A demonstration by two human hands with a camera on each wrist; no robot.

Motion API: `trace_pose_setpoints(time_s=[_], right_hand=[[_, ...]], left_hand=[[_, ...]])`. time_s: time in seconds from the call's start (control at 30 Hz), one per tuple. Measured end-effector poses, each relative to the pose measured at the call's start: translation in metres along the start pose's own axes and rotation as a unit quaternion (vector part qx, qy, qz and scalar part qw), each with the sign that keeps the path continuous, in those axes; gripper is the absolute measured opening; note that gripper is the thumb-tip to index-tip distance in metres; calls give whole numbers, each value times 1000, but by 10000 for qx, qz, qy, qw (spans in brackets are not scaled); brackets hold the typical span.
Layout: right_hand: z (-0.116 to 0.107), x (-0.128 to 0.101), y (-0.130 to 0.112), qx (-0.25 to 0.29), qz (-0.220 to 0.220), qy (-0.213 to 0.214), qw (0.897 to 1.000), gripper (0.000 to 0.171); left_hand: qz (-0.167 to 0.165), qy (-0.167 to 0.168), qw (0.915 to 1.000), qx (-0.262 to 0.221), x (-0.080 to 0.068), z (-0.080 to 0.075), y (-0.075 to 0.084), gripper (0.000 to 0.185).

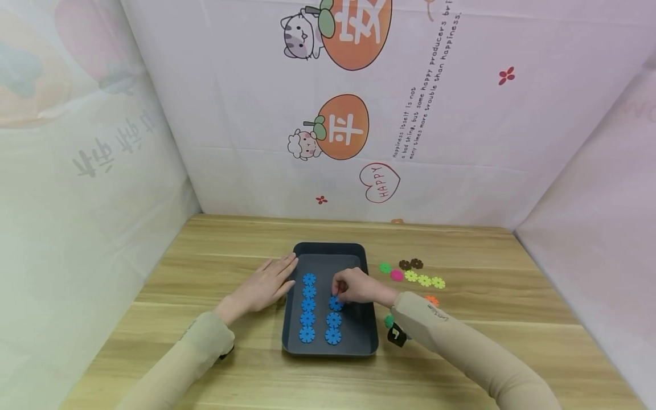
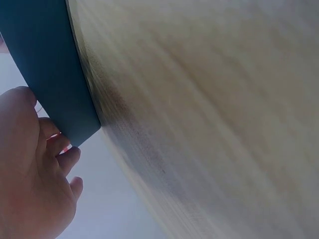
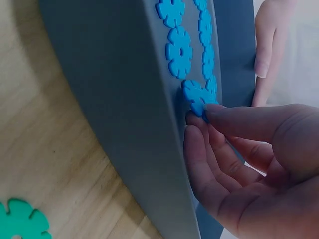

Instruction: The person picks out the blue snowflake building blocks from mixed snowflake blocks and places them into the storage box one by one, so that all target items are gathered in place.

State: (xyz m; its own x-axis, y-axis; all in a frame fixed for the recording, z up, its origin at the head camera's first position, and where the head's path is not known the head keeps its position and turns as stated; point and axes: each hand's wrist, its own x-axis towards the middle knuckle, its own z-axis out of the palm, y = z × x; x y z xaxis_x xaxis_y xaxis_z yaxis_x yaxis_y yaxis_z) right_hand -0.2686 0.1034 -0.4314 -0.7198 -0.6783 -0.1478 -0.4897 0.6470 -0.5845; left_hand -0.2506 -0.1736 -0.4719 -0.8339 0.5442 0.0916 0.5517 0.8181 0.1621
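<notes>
A dark tray (image 1: 359, 336) lies on the wooden table, holding two columns of blue snowflake discs (image 1: 308, 305). My right hand (image 1: 344, 293) reaches into the tray, its curled fingers pinching the top blue disc (image 1: 335, 303) of the right column. The right wrist view shows the fingertips (image 3: 214, 107) on that disc (image 3: 195, 93), which touches the tray floor. My left hand (image 1: 266, 285) lies flat on the table with straight fingers along the tray's left rim. In the left wrist view the left hand (image 2: 30, 174) is beside the tray's wall (image 2: 50, 64).
Loose discs lie on the table right of the tray: green (image 1: 385, 267), brown (image 1: 410, 264), pink (image 1: 397, 275), several yellow-green (image 1: 424, 280), orange (image 1: 431, 300), and another green (image 3: 20, 219) near my right wrist. Printed cloth walls enclose the table (image 1: 461, 364) on three sides.
</notes>
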Motion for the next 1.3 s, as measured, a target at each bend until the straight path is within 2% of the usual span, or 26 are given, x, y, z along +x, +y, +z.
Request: trace_pose_setpoints(time_s=[0.33,0.87,1.07,1.3], right_hand=[[4,3,0,-60,-31,-34,10000,7],[3,2,2,-240,-122,106,9996,3],[-5,-7,3,-220,-186,335,9990,4],[-24,-29,8,9,-117,459,9989,5]], left_hand=[[62,52,10000,45,1,-1,0,59],[-21,-39,10000,65,0,1,1,60],[-3,-43,10000,70,0,1,0,61],[7,-49,10000,43,0,1,0,61]])
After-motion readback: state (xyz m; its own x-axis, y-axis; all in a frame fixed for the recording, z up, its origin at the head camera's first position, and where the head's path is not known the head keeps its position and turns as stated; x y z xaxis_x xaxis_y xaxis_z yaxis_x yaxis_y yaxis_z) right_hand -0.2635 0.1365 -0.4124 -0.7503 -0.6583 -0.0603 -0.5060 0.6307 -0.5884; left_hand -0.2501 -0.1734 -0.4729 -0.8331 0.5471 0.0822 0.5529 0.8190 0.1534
